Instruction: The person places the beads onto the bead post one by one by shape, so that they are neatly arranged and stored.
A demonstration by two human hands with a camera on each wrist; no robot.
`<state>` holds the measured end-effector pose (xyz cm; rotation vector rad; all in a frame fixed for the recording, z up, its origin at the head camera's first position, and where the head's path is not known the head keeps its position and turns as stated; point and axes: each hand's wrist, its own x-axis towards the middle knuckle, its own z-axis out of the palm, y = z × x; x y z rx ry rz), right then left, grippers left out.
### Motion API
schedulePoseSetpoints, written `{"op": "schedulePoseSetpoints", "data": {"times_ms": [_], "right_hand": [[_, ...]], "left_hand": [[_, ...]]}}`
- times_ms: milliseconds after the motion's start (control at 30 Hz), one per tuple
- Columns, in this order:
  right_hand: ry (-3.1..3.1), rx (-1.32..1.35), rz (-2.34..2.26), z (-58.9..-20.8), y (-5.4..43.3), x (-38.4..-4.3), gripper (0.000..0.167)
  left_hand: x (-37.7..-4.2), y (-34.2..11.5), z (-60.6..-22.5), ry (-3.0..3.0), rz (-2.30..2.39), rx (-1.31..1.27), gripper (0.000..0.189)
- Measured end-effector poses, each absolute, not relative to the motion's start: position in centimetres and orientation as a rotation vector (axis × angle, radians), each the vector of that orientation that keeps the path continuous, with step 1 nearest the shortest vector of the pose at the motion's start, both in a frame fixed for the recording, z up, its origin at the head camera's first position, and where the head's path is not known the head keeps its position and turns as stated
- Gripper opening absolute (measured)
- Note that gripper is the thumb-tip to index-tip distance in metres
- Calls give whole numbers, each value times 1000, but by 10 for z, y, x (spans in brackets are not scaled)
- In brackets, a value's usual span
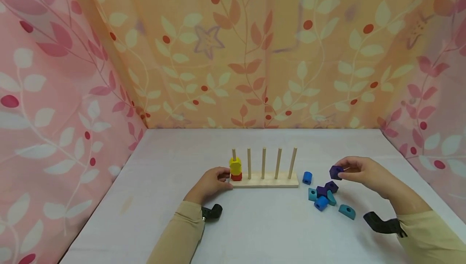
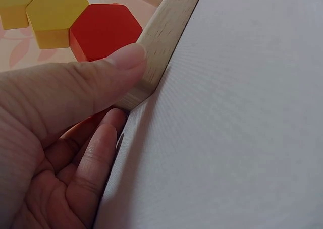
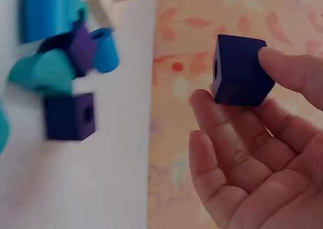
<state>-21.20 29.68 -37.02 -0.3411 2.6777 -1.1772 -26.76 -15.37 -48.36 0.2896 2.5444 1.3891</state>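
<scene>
My left hand [image 1: 210,183] grips the left end of a wooden peg stand [image 1: 263,184], its thumb on the edge in the left wrist view. Five thin pegs rise from the stand. On the leftmost peg, yellow blocks [image 1: 235,166] sit above a red block [image 1: 236,176]; the other pegs are bare. Out to the right, my right hand [image 1: 369,174] pinches a dark purple cube [image 3: 239,70] between thumb and fingers, raised over the table. A hole shows in the cube's side in the right wrist view.
Loose blocks lie right of the stand: a blue cylinder [image 1: 307,178], another blue cylinder [image 1: 321,203], purple cubes [image 1: 331,186] and teal half-round pieces [image 1: 347,211]. A white cloth covers the table [image 1: 265,231]. Patterned curtains [image 1: 255,53] enclose the back and sides.
</scene>
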Motion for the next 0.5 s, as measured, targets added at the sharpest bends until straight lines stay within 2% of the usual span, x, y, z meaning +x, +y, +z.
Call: {"op": "schedulePoseSetpoints", "data": {"times_ms": [267, 500], "right_hand": [[2754, -491, -1269, -337, 268, -224, 36], [2682, -630, -1384, -323, 234, -237, 31]], "left_hand": [[-269, -154, -485, 2544, 1392, 306, 55], [-267, -154, -484, 2541, 1394, 282, 54]]}}
